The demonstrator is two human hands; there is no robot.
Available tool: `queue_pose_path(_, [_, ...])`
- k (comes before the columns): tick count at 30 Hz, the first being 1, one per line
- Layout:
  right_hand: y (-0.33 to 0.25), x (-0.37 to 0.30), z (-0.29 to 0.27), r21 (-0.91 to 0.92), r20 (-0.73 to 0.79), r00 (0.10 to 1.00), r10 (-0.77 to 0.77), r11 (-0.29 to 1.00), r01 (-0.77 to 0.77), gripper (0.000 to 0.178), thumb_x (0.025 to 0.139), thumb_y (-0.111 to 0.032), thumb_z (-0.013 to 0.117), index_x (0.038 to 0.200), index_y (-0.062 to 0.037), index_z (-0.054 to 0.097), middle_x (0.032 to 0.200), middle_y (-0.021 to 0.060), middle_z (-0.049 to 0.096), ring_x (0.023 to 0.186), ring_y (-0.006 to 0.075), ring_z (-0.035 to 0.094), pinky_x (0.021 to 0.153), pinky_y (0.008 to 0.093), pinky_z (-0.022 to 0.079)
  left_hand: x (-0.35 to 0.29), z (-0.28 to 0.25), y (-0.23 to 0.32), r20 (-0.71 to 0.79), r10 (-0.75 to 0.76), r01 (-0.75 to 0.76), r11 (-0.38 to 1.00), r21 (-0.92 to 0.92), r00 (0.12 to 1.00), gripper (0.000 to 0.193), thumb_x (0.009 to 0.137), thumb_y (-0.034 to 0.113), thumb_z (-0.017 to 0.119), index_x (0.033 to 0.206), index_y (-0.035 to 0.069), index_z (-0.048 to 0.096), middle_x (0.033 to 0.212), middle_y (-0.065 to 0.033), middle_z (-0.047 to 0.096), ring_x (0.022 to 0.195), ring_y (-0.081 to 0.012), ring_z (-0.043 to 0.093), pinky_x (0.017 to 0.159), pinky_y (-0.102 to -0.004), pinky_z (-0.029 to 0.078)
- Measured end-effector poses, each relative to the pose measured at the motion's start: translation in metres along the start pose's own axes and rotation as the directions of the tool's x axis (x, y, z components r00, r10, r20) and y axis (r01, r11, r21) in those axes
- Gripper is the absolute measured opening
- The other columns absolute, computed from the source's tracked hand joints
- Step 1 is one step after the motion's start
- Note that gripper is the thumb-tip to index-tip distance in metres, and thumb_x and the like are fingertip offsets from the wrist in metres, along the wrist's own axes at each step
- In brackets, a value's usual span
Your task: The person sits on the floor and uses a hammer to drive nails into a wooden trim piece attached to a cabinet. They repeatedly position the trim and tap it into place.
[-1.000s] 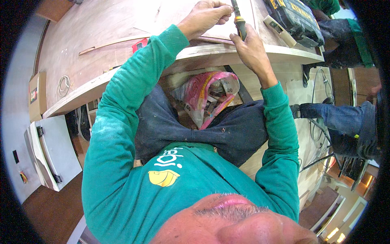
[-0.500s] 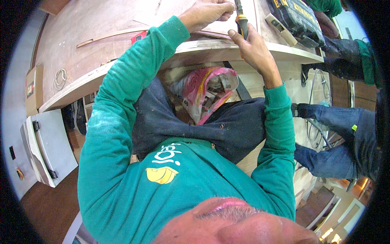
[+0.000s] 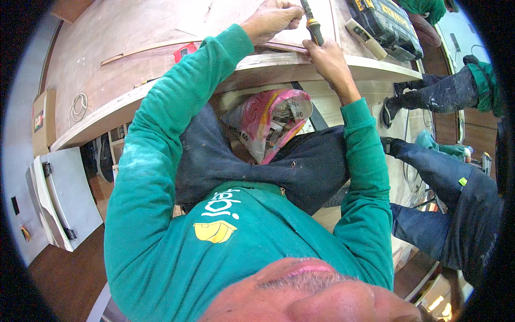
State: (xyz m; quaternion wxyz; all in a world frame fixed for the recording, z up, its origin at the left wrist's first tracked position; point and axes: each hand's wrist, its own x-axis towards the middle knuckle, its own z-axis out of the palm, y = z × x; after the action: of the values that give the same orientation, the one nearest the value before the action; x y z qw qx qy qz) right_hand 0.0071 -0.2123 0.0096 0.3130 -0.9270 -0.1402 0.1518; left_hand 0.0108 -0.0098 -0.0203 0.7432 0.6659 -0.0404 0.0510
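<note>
My right hand grips the dark handle of a hand tool with an orange band, held upright over the front edge of a plywood worktop. My left hand is closed in a fist just left of the tool, pressing on a thin wooden board that lies on the worktop. What the fist holds is hidden. Both green sleeves reach up from my chest.
A black and yellow tool case sits on the worktop at the right, a small red object at the left. A pink bag lies under the bench. Another person's legs stand at the right. A white cabinet is at the left.
Both hands have stayed at the board with the tool. The view shifted slightly, and the person at the right moved their legs.
</note>
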Motion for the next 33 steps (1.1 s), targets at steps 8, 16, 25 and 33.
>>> queue_pose_path(8, [0.032, 0.012, 0.019, -0.060, -0.164, 0.973, -0.162, 0.986, 0.154, 0.038, 0.093, -0.034, 0.066, 0.091, 0.0039, 0.068, 0.068, 0.0093, 0.062, 0.064, 0.0198, 0.063, 0.062, 0.0388, 0.050, -0.005, 0.019, -0.010, -0.021, -0.021, 0.018, 0.992, -0.128, 1.000, 0.027, 0.097, 0.017, 0.057, 0.074, 0.005, 0.065, 0.067, 0.0009, 0.057, 0.061, -0.0086, 0.048, 0.054, -0.0280, 0.037])
queue_pose_path(16, [0.044, -0.011, 0.028, -0.020, -0.072, 0.995, -0.063, 0.998, 0.062, 0.040, 0.090, -0.030, 0.062, 0.096, 0.0089, 0.066, 0.083, 0.0302, 0.070, 0.085, 0.0440, 0.072, 0.077, 0.0488, 0.055, -0.017, 0.031, -0.031, -0.018, -0.098, 0.096, 0.993, -0.075, 0.995, 0.023, 0.093, 0.011, 0.058, 0.073, 0.002, 0.065, 0.064, -0.0032, 0.059, 0.054, -0.0119, 0.051, 0.051, -0.0312, 0.043])
queue_pose_path(25, [0.046, -0.001, 0.017, -0.186, 0.026, 0.999, -0.030, 0.982, 0.034, 0.040, 0.088, -0.029, 0.062, 0.090, 0.0111, 0.067, 0.073, 0.0217, 0.065, 0.067, 0.0295, 0.067, 0.062, 0.0417, 0.053, -0.006, 0.029, -0.045, -0.012, -0.289, 0.280, 0.938, -0.202, 0.957, 0.022, 0.090, 0.006, 0.059, 0.069, 0.003, 0.065, 0.062, -0.0039, 0.058, 0.053, -0.0121, 0.050, 0.049, -0.0324, 0.039])
queue_pose_path(33, [-0.023, -0.031, 0.009, -0.131, -0.002, 0.998, -0.067, 0.989, 0.066, 0.025, 0.085, -0.016, 0.059, 0.096, 0.0054, 0.064, 0.075, 0.0165, 0.064, 0.068, 0.0265, 0.063, 0.061, 0.0420, 0.050, 0.017, 0.009, -0.081, 0.064, -0.338, 0.343, 0.915, -0.213, 0.939, 0.022, 0.085, 0.004, 0.061, 0.063, 0.003, 0.063, 0.058, -0.0036, 0.052, 0.051, -0.0164, 0.048, 0.049, -0.0342, 0.042])
